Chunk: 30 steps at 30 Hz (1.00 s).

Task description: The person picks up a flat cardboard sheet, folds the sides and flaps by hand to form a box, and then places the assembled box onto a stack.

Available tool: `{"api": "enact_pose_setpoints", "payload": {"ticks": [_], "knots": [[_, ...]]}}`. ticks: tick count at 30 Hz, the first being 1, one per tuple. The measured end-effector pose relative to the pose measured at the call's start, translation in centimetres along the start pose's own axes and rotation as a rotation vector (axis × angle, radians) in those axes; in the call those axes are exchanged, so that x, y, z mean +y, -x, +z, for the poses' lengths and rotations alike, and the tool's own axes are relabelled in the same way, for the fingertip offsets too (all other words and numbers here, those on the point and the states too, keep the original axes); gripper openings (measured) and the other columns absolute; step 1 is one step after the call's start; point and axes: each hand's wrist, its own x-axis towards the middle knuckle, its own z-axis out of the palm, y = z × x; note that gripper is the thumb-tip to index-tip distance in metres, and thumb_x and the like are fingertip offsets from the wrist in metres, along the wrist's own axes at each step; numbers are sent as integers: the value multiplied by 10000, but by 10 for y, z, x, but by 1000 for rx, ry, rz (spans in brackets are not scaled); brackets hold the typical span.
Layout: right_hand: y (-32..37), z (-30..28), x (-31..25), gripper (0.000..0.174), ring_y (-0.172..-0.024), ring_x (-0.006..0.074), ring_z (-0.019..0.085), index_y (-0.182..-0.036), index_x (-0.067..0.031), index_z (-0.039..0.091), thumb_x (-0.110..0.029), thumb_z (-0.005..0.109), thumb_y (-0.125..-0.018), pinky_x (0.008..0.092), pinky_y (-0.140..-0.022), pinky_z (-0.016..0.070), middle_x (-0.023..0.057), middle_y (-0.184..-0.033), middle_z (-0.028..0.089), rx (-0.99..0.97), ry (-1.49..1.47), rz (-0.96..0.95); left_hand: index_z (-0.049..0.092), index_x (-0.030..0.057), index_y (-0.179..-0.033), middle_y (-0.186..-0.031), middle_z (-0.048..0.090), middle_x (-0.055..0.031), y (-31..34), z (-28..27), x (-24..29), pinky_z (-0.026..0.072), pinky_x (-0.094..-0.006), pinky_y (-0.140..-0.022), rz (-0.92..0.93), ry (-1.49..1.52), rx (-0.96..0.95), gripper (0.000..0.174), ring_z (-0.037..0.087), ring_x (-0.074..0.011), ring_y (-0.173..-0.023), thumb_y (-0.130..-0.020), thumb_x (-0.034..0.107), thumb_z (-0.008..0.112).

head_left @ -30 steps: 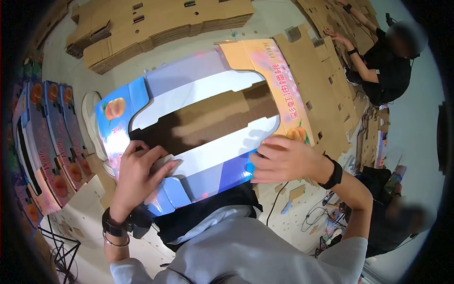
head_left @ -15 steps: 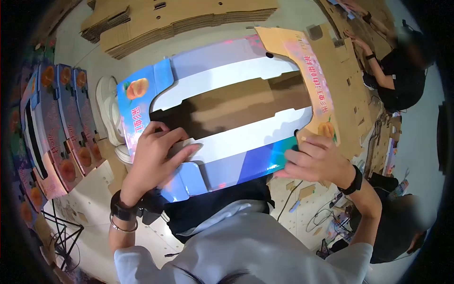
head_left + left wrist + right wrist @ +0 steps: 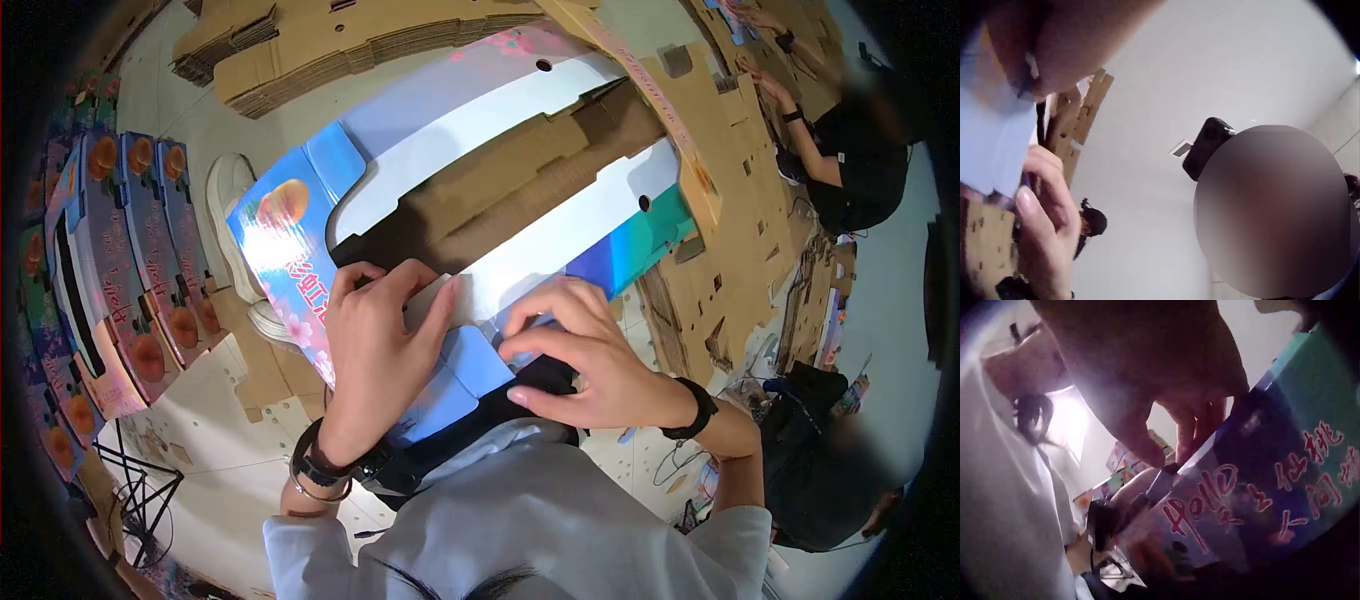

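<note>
- The box [image 3: 520, 110], printed cardboard with its top open, lies tilted across the person's lap. Its far end points away to the upper right.
- The left hand [image 3: 375, 350] lies flat on the near left corner of the box. Its fingers are stretched out and press on the white flap [image 3: 560, 250], with nothing gripped.
- The right hand [image 3: 590, 360] sits just beside the left at the near edge. Its fingers are bent and pinch the blue flap [image 3: 470, 362] against the thumb.
- The two hands nearly touch over the near corner, while the long open edges of the box run free beyond them.
- A shoe [image 3: 228, 200] stands on the floor [image 3: 190, 130] just past the left end of the box.
- A row of printed boxes [image 3: 130, 260] lines the left side.
- A stack of flat cardboard [image 3: 330, 50] lies beyond the far edge.
- Cardboard sheets [image 3: 740, 180] lie close along the right, where another person [image 3: 860, 150] works, so little bare floor is left there.
</note>
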Motion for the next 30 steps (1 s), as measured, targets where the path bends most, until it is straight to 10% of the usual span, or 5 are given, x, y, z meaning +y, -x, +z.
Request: {"api": "enact_pose_setpoints", "payload": {"ticks": [21,30], "knots": [[4,11,15,109,-1162,205,489,-796,-164,711,-253,772,-775,386,-949,332,-62,-1205,615,4,24,-102,625,51,-769,-533,549,-134,-7,7,-5,431,-387,-804,149,-76,53,187,550,-325,-614,-847,217,666],[3,19,21,148,-943,128,583,-767,-185,728,-289,814,-705,360,-881,342,-116,-927,665,143,64,-134,618,42,-775,-552,554,-144,-10,2,-1,431,-396,-794,144,-115,45,205,540,-334,-592,-867,224,642]]}}
